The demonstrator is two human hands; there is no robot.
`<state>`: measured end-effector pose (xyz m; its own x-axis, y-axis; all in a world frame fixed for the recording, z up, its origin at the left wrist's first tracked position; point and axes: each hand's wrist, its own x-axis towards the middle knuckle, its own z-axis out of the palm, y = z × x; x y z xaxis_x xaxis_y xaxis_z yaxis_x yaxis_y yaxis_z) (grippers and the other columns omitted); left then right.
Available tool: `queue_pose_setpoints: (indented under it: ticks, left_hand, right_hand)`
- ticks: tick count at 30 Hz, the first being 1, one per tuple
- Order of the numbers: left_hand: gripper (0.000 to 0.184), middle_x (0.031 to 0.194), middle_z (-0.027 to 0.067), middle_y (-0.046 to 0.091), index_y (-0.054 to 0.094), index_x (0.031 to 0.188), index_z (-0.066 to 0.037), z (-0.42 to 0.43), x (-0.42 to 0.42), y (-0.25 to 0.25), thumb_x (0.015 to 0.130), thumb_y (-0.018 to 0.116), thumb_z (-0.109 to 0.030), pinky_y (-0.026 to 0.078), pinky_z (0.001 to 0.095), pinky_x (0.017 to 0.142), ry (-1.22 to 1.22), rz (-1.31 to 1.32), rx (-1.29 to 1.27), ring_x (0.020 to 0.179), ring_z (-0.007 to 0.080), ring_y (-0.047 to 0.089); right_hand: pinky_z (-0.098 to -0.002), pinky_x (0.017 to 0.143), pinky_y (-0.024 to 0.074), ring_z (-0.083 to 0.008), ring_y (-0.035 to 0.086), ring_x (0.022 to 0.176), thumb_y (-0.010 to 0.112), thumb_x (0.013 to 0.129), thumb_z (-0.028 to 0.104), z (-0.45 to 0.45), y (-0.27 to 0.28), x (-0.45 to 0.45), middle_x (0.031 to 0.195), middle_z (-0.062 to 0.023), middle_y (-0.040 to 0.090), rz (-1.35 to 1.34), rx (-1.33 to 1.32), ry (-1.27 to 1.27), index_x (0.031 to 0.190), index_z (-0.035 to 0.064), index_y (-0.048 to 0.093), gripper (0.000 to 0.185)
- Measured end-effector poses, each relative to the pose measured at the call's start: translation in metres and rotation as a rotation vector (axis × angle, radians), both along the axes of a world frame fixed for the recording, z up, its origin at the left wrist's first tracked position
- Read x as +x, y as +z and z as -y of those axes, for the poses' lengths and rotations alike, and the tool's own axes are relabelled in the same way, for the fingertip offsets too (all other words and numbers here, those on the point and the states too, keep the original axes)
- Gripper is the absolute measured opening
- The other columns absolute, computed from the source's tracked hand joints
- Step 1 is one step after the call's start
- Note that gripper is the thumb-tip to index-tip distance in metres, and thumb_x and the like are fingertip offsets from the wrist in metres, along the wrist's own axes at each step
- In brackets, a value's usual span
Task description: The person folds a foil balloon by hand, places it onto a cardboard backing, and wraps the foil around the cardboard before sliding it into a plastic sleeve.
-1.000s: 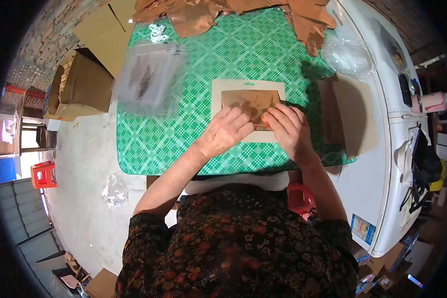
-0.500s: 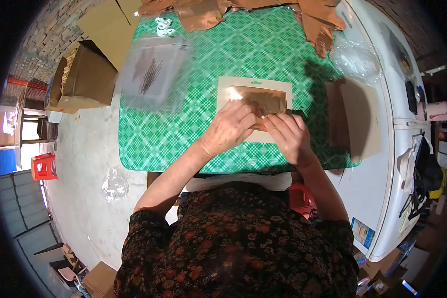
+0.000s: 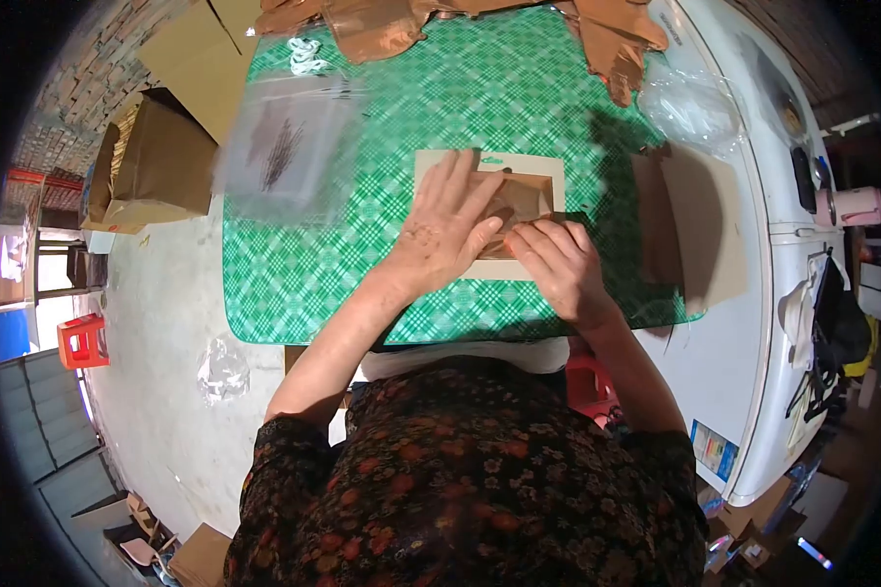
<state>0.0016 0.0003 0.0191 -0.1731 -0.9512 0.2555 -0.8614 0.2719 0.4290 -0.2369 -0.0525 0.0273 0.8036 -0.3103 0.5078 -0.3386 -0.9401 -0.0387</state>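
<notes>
A cream card (image 3: 541, 166) with a green-edged hanging slot at its top lies on the table. On it is a shiny, see-through brown piece (image 3: 527, 199); its exact kind cannot be told. My left hand (image 3: 433, 235) lies flat over the card's left side, fingers stretched out towards its top edge. At the card's lower right, my right hand (image 3: 561, 266) has its fingers curled and pressed together at the brown piece's edge. What sits between those fingertips is hidden.
Copper-brown floppy pieces (image 3: 377, 29) lie along the table's far edge. A white string bundle (image 3: 306, 57) and clear plastic bags (image 3: 313, 147) with thin dark strips are at left. Clear plastic (image 3: 690, 108) and a cream sheet (image 3: 710, 225) are at right, beside a white fridge (image 3: 754, 323).
My left hand has uncurled from a bent grip and now lies flat, further up and left on the card. My right hand stays at the lower right. The view has shifted slightly.
</notes>
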Motion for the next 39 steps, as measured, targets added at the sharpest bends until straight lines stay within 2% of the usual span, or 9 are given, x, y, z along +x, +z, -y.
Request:
queue_pose_setpoints:
  ticks: [1, 10, 16, 17, 21, 28, 32, 37, 39]
  left_hand:
    - [0.062, 0.175, 0.0251, 0.023, 0.040, 0.166, -0.014, -0.001, -0.001, -0.007, 0.114, 0.043, -0.048, 0.015, 0.0574, 0.133, 0.009, 0.032, 0.017, 0.163, 0.0465, 0.016]
    - [0.065, 0.177, 0.0236, 0.019, 0.040, 0.167, -0.016, -0.004, -0.008, -0.017, 0.110, 0.051, -0.045, 0.013, 0.0592, 0.133, 0.037, 0.178, -0.022, 0.165, 0.0460, 0.012]
    - [0.066, 0.177, 0.0238, 0.019, 0.039, 0.167, -0.016, -0.004, -0.010, -0.016, 0.110, 0.052, -0.046, 0.014, 0.0592, 0.133, 0.033, 0.213, -0.001, 0.164, 0.0469, 0.012]
    - [0.067, 0.176, 0.0245, 0.021, 0.041, 0.167, -0.016, -0.003, -0.010, -0.018, 0.109, 0.053, -0.047, 0.014, 0.0592, 0.133, 0.033, 0.208, -0.015, 0.164, 0.0474, 0.013]
    - [0.071, 0.174, 0.0254, 0.026, 0.042, 0.165, -0.013, -0.002, -0.007, -0.019, 0.106, 0.055, -0.051, 0.014, 0.0587, 0.133, 0.016, 0.207, -0.036, 0.163, 0.0479, 0.016]
    - [0.071, 0.178, 0.0215, 0.019, 0.027, 0.170, -0.008, -0.003, 0.006, -0.006, 0.111, 0.053, -0.038, 0.011, 0.0554, 0.135, -0.027, -0.089, 0.099, 0.166, 0.0399, 0.014]
    - [0.072, 0.178, 0.0204, 0.022, 0.025, 0.171, -0.007, -0.013, 0.037, 0.014, 0.109, 0.057, -0.029, 0.010, 0.0545, 0.135, 0.084, -0.148, 0.030, 0.166, 0.0364, 0.015]
    - [0.041, 0.172, 0.0100, 0.040, 0.064, 0.147, -0.013, -0.023, 0.070, 0.010, 0.107, 0.064, -0.021, 0.013, 0.0575, 0.134, 0.179, 0.029, -0.053, 0.164, 0.0331, 0.026]
    - [0.041, 0.170, 0.0071, 0.043, 0.066, 0.146, -0.015, -0.026, 0.069, 0.008, 0.106, 0.065, -0.022, 0.014, 0.0581, 0.134, 0.131, 0.071, -0.070, 0.163, 0.0321, 0.029]
  right_hand:
    - [-0.0431, 0.097, 0.0516, -0.0266, 0.066, 0.114, 0.067, 0.087, 0.015, 0.000, 0.000, 0.000, 0.122, -0.0111, 0.072, 0.004, 0.002, 0.001, 0.118, 0.0001, 0.073, 0.035]
    - [-0.0499, 0.109, 0.0442, -0.0298, 0.064, 0.123, 0.071, 0.088, 0.021, -0.002, 0.009, -0.010, 0.126, -0.0124, 0.071, 0.020, 0.258, 0.057, 0.122, 0.0001, 0.072, 0.040]
    - [-0.0561, 0.126, 0.0273, -0.0361, 0.043, 0.152, 0.068, 0.095, 0.028, 0.018, 0.024, 0.001, 0.157, -0.0212, 0.053, 0.022, 0.220, -0.202, 0.152, -0.0005, 0.054, 0.065]
    - [-0.0608, 0.129, 0.0192, -0.0364, 0.034, 0.159, 0.067, 0.097, 0.035, 0.022, 0.016, 0.006, 0.167, -0.0216, 0.042, -0.017, 0.248, -0.212, 0.161, -0.0004, 0.043, 0.077]
    - [-0.0637, 0.130, 0.0141, -0.0364, 0.029, 0.161, 0.063, 0.098, 0.051, 0.019, -0.010, 0.034, 0.170, -0.0207, 0.038, -0.155, 0.190, -0.242, 0.162, 0.0012, 0.041, 0.084]
    - [-0.0643, 0.130, 0.0107, -0.0390, 0.023, 0.162, 0.055, 0.102, 0.060, 0.014, -0.026, 0.038, 0.172, -0.0219, 0.031, -0.212, 0.252, -0.291, 0.166, 0.0095, 0.037, 0.084]
    - [-0.0663, 0.128, 0.0153, -0.0403, 0.027, 0.160, 0.065, 0.098, 0.057, 0.011, -0.020, 0.040, 0.169, -0.0231, 0.034, -0.193, 0.257, -0.290, 0.165, 0.0161, 0.042, 0.082]
    - [-0.0661, 0.127, 0.0179, -0.0408, 0.031, 0.157, 0.075, 0.091, 0.054, 0.011, -0.019, 0.042, 0.167, -0.0235, 0.038, -0.171, 0.224, -0.286, 0.159, 0.0150, 0.051, 0.082]
    - [-0.0662, 0.127, 0.0180, -0.0407, 0.032, 0.157, 0.077, 0.090, 0.053, 0.012, -0.021, 0.042, 0.167, -0.0239, 0.039, -0.170, 0.209, -0.280, 0.158, 0.0141, 0.052, 0.082]
